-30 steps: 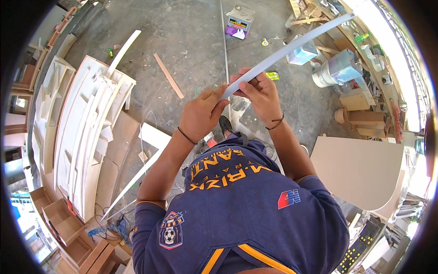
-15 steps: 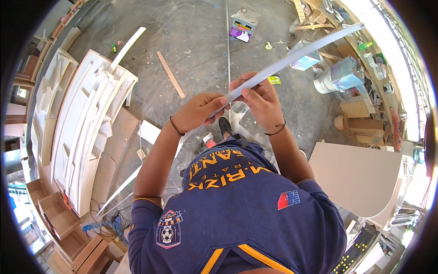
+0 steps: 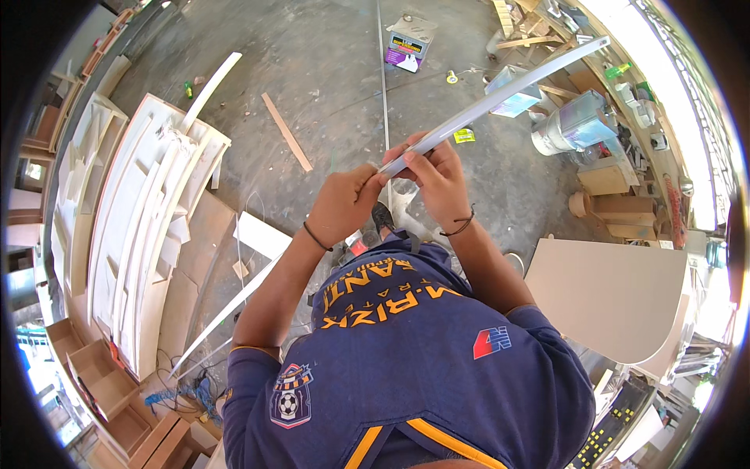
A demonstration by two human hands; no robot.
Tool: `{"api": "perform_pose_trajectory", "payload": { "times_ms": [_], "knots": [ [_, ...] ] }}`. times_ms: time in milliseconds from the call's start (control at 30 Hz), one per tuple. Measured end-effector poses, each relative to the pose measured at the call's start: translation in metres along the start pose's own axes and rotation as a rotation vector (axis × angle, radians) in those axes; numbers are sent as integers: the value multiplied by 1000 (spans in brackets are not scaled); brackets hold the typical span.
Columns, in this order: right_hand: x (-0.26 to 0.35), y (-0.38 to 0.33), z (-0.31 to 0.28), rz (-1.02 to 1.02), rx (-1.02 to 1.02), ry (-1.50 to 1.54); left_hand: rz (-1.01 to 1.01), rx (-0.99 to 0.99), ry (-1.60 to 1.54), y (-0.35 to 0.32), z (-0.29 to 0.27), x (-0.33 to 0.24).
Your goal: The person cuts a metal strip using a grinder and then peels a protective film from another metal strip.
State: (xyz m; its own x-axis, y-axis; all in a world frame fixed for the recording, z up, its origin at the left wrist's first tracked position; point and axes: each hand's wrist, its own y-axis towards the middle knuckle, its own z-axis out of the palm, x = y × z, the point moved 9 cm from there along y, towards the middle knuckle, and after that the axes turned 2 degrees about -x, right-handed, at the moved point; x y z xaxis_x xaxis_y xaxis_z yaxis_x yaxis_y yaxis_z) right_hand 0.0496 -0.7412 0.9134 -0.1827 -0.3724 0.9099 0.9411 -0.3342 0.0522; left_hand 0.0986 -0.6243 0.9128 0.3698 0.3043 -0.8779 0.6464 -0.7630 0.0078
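A long, narrow, pale grey strip (image 3: pixel 508 95) slants up and to the right from my hands, its far end above the clutter at the right. It looks like a shallow channel profile; I cannot tell whether it is metal or plastic. My left hand (image 3: pixel 341 205) is closed in a pinch at the strip's near end, which its fingers partly cover. Just beyond, my right hand (image 3: pixel 439 181) grips the same strip, thumb on top and fingers underneath. Both hands are in front of my chest, above the grey concrete floor (image 3: pixel 328 70).
At the left lies a stack of white boards (image 3: pixel 144 234). A thin wooden slat (image 3: pixel 287 133) and an opened box (image 3: pixel 408 45) lie ahead on the floor. Paint buckets (image 3: pixel 582 121) stand at the right. A beige panel with a rounded corner (image 3: pixel 605 301) is at my right side.
My left hand has turned and its fingers have curled in closer at the strip's near end. The right hand and the strip have shifted slightly left in the view.
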Motion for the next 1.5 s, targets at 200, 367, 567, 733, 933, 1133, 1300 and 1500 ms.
{"api": "perform_pose_trajectory", "payload": {
  "times_ms": [200,367,567,733,933,1133,1300,1500],
  "knots": [
    [5,-5,13,-39,113,-27,-360,469,-672,1,25,-3],
    [5,-9,1,-7,-31,76,-131,323,-368,10,26,-3],
    [4,-13,-8,-2,-92,62,9,166,-201,9,23,-13],
    [26,-1,-35,-21,-153,161,-34,192,-155,5,23,-1],
    [20,-2,-42,-3,-270,106,8,128,-67,7,27,2],
    [57,17,-90,-105,-481,-35,-26,112,-39,-13,13,15],
    [77,30,-101,-142,-505,-57,193,-178,220,-34,3,14],
    [51,25,-73,-100,-423,-44,62,18,67,-24,0,19]
  ]
}}
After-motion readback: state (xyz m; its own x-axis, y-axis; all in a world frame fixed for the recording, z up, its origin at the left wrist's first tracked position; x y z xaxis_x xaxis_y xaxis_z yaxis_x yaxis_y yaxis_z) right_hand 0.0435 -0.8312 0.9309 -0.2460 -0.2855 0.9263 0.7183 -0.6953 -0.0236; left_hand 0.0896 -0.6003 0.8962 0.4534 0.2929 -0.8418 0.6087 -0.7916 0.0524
